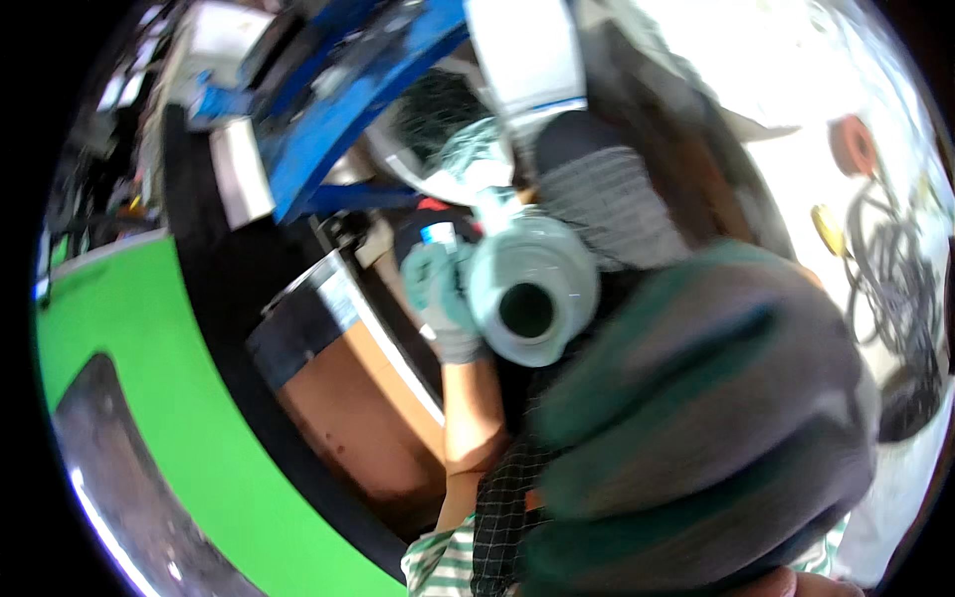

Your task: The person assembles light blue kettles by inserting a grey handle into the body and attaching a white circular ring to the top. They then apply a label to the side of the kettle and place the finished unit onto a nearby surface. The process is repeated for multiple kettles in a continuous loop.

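Observation:
A translucent, pale plastic bottle [572, 264] stands in the middle, its round end with a dark circle turned up toward me. My left hand [438, 289], in a pale green glove with a grey cuff, is closed against the bottle's left side. A small blue-and-white piece [438, 233] shows at its fingertips; whether it belongs to the bottle I cannot tell. My right hand [706, 408], in a grey and green glove, looms large and blurred at the lower right. Its fingers are curled, and anything inside them is hidden.
A blue metal frame [348, 109] slants across the upper left. Beside it lies a round container of dark tangled material [433, 114]. A brown panel [363, 418] and a bright green surface [219, 428] fill the left. Coiled grey cable [890, 269] and an orange-red roll [853, 145] lie at right.

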A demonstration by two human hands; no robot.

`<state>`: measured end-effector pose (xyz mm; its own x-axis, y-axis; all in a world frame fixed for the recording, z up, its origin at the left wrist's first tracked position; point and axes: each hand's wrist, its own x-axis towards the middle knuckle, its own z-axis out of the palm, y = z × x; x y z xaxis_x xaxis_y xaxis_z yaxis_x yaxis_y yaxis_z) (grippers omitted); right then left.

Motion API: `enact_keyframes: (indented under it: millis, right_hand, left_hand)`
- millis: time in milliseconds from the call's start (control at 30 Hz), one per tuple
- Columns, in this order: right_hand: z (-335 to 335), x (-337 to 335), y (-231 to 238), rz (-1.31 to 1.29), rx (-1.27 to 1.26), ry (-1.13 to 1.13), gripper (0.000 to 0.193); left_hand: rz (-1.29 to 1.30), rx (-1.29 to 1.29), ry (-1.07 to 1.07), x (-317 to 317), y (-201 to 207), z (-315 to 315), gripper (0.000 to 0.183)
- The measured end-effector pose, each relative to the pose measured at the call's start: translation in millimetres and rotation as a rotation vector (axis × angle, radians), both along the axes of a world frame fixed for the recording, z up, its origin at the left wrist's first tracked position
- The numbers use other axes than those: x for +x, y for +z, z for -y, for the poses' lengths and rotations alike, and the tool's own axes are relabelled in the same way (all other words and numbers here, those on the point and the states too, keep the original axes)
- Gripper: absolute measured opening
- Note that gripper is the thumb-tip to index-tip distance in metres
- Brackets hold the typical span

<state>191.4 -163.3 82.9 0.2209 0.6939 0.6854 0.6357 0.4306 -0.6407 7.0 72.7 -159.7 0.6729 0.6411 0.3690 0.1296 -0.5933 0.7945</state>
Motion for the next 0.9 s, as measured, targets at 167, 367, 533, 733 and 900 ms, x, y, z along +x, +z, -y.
enact_keyframes:
  millis: [167,367,533,733,900]
  right_hand:
    - [7,-5,22,0.143,-0.203,0.062,0.017]
    - [19,-10,97,0.375,-0.431,0.091,0.016]
    - [54,0,57,0.326,-0.566,-0.167,0.017]
    - [114,-9,-76,-0.656,-0.895,-0.392,0.085]
    - [130,-82,-133,-1.565,-0.479,-0.160,0.110]
  left_hand:
    - [0.021,-0.109,-0.074,-10,30,10,0.015]
    - [0.532,-0.897,-0.026,24,42,50,0.023]
    - [0.508,-0.989,-0.017,27,87,78,0.022]
    - [0.418,-0.582,-0.272,22,117,125,0.026]
    - [0.287,-0.005,-0.462,28,135,128,0.026]
